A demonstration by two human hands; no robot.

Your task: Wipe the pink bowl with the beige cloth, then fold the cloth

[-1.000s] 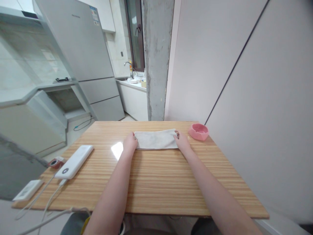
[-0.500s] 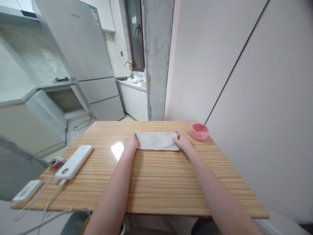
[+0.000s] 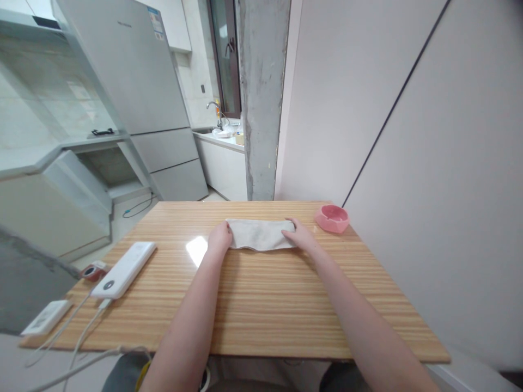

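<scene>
A folded off-white cloth (image 3: 258, 235) forms a long narrow strip across the far half of the wooden table (image 3: 278, 305). Its left end is pinched in my left hand (image 3: 219, 237), fingers curled round the edge. At the other end my right hand (image 3: 301, 234) grips the cloth with the thumb on top, the other fingers partly hidden. Between the two hands the fabric looks slightly rumpled, and its near edge is wavy.
A pink ashtray (image 3: 332, 218) stands at the far right corner by the wall. On the left lie a white power bank (image 3: 125, 270) with a cable, a small reddish roll (image 3: 93, 271) and a white power strip (image 3: 47, 318). Cables hang over the front left edge.
My right hand has shifted slightly left, bringing its end of the cloth inward. The cloth has gone from flat to slightly rumpled. My left hand has hardly moved.
</scene>
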